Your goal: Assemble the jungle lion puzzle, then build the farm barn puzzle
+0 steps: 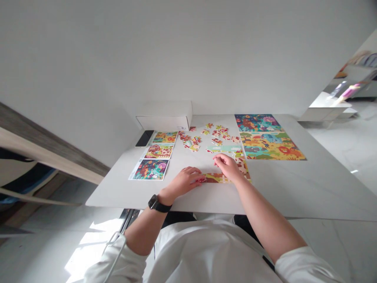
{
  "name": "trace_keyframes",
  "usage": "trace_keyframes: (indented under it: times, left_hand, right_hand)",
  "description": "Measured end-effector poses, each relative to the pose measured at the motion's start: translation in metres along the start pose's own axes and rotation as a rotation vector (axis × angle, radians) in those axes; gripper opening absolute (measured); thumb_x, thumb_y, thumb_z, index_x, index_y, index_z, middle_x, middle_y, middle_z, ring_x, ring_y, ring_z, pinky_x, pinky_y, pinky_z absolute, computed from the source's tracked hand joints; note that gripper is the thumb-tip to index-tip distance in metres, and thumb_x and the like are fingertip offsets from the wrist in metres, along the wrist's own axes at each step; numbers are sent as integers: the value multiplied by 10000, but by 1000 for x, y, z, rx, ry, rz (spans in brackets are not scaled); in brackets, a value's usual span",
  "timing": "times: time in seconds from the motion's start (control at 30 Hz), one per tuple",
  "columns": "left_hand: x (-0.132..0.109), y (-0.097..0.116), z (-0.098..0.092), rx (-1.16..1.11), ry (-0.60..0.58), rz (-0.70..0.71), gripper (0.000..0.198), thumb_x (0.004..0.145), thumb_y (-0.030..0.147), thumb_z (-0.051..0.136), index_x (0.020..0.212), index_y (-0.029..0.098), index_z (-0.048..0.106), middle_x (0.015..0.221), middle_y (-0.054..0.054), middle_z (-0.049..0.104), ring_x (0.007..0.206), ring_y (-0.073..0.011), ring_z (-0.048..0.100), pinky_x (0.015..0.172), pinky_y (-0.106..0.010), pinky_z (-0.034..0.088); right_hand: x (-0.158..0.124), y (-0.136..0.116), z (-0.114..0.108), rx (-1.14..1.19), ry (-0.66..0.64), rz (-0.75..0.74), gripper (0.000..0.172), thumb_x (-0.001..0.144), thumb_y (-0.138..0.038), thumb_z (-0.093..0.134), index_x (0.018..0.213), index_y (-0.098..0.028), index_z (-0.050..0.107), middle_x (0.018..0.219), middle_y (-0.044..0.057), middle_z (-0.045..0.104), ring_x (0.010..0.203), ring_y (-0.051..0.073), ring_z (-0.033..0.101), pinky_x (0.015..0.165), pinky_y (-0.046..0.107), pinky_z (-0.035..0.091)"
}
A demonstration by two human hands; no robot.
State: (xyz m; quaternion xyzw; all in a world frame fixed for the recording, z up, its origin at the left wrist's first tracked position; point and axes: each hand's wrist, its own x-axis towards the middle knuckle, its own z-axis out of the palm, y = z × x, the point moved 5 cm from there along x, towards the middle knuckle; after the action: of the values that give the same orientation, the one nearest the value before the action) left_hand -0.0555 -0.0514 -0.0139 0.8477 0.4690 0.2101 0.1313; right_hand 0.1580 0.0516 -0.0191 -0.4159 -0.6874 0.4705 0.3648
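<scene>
My left hand is low over the table, its fingertips closed on a reddish puzzle piece at the left end of the bottom strip of a partly joined puzzle. Much of that piece is hidden by the fingers. Just right of it, my right hand hovers inside the puzzle's outline with fingers curled together; I cannot make out whether anything is in them. A pale blue-green strip forms the puzzle's top, and a brown-spotted part its right side. Several loose puzzle pieces lie beyond the hands.
Three picture cards line the left side, near a dark phone-like slab. Behind stands a white box by the wall. Two finished puzzles, a dark one and a yellow animal one, lie at the right on the white table.
</scene>
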Motion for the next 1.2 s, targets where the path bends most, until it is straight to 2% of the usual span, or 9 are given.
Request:
trace_keyframes:
  times: [0.17, 0.37, 0.63, 0.93, 1.07, 1.2]
  left_hand:
    - [1, -5, 5, 27, -4, -5, 311, 1002, 379, 762, 1308, 384, 815, 1308, -83, 756, 1183, -299, 696, 1081, -481, 553]
    - [0, -6, 6, 30, 13, 22, 321, 1010, 375, 751, 1325, 396, 809, 1310, -83, 743, 1196, -286, 684, 1102, -460, 542]
    - [1, 2, 2, 178, -88, 27, 346, 1109, 389, 574, 1389, 368, 776, 1376, -85, 712, 1206, -266, 657, 1090, -450, 539]
    - [6, 10, -5, 160, -60, 40, 302, 1077, 308, 625, 1301, 368, 818, 1373, -65, 718, 1166, -244, 677, 1060, -420, 547]
    - [14, 11, -11, 115, -15, 8, 271, 1100, 324, 599, 1207, 327, 849, 1253, -71, 764, 1124, -236, 694, 1039, -409, 544]
    - [22, 8, -6, 123, -68, 14, 213, 1074, 308, 655, 1126, 301, 862, 1137, -60, 806, 1044, -233, 721, 987, -404, 537]
  right_hand:
    - [-1, -3, 0, -30, -4, 6, 264, 962, -524, 630, 1034, -296, 741, 884, 27, 780, 789, 238, 675, 726, 347, 494]
    - [-1, -6, 0, -66, 9, 9, 249, 955, -492, 634, 1030, -284, 748, 885, 31, 787, 807, 238, 685, 745, 345, 505]
    - [-1, -4, -1, -105, -1, -18, 255, 973, -453, 619, 1061, -256, 756, 880, 24, 787, 764, 205, 676, 718, 311, 501]
    - [-2, -7, 1, -155, -13, -31, 217, 979, -398, 614, 1052, -253, 757, 887, 20, 798, 750, 193, 679, 692, 290, 497]
    - [-3, -10, 0, -173, 2, -44, 203, 977, -375, 618, 1048, -255, 765, 885, 17, 805, 758, 195, 690, 707, 292, 506]
    - [-4, -10, 0, -175, 13, -58, 181, 980, -351, 625, 1034, -259, 771, 876, 14, 807, 785, 203, 716, 745, 302, 533]
